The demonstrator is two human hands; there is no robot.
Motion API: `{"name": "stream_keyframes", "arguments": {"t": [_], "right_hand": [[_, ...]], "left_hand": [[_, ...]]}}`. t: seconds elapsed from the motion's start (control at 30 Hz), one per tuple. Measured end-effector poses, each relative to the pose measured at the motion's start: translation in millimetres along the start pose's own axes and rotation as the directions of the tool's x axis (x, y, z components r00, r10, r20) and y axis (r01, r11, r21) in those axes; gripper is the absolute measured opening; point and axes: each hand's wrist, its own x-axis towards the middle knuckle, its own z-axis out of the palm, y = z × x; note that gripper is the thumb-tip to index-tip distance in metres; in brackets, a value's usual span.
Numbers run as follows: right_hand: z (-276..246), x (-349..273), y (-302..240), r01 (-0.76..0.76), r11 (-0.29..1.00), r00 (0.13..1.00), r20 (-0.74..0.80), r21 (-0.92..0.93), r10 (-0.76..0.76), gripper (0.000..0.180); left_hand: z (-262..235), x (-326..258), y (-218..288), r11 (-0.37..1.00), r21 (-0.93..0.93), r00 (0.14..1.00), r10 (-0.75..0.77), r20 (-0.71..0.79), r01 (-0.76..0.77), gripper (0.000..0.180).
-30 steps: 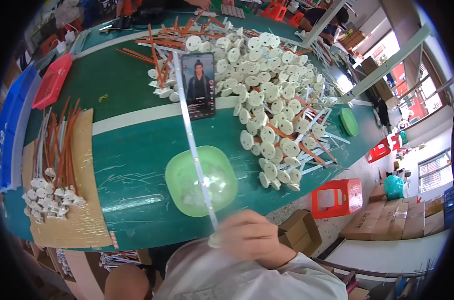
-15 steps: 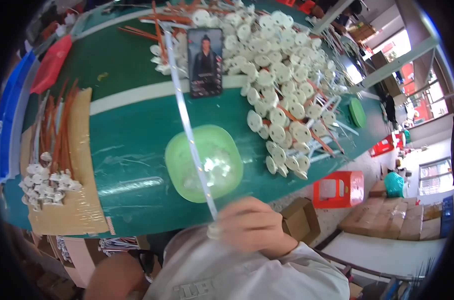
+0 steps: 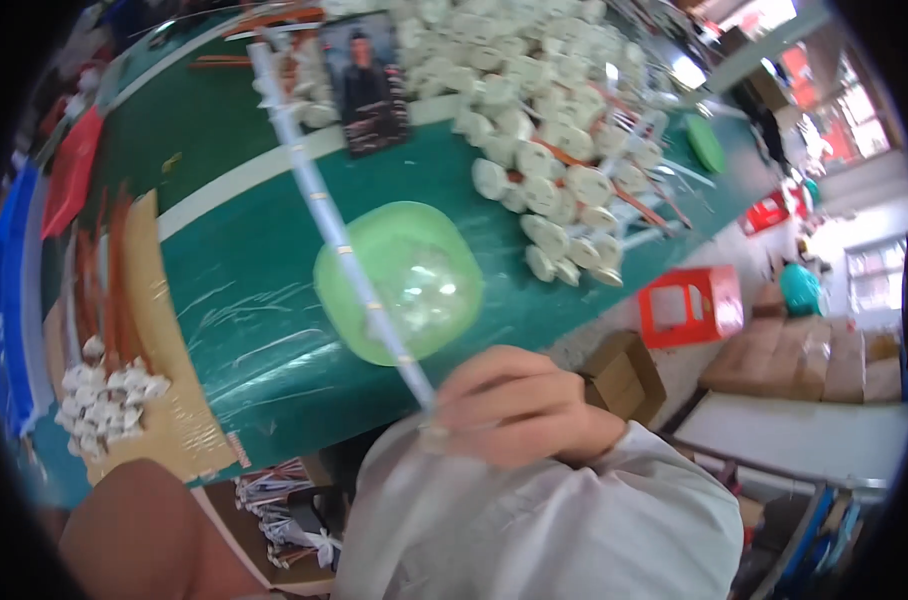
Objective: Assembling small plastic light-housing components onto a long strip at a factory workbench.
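My right hand (image 3: 519,405) is closed round the lower end of a long, narrow LED light strip (image 3: 324,215) with small yellowish dots spaced along it. A small pale end piece shows below my fingers. The strip slants up and left, passing over a light green plastic bowl (image 3: 459,225) that holds small clear or shiny bits too blurred to name. Its far end lies near a phone (image 3: 366,85) showing a picture of a figure in dark clothes. My left hand is not visible.
Round white caps (image 3: 539,160) with white and orange stems lie heaped at the back right of the green table (image 3: 244,350). Cardboard (image 3: 174,400) on the left bears more stems with white ends. A red stool (image 3: 689,305) and an open carton (image 3: 624,380) stand beyond the right edge.
The view has shifted, so the table, bowl and phone sit higher and further left. My right hand still grips the strip. More of the carton beneath the table shows.
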Motion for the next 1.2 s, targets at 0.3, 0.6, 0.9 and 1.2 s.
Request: {"name": "stream_keyframes", "arguments": {"t": [0.3,0.6,0.9,1.2], "right_hand": [[-4,-11,-6,0.000,0.993,0.998,-0.064,-0.121,-0.008,0.009],[-11,-1,-5,-0.023,0.999,0.999,-0.037,-0.024,0.022,0.009],[-8,-8,0,-0.020,0.996,1.000,-0.009,-0.085,0.020,0.017],[-12,-12,1,-0.117,0.977,0.992,0.027,-0.176,0.123,0.017]], "left_hand": [[2,24,-55,0.787,0.593,0.982,0.182,0.042,-0.171,0.023],[-4,81,-96,0.500,0.855,0.984,0.170,0.060,-0.139,0.023],[10,145,-85,-0.103,0.990,0.980,0.165,0.112,-0.096,0.024],[6,143,-50,0.096,0.995,0.845,-0.531,0.065,-0.016,0.021]]}}
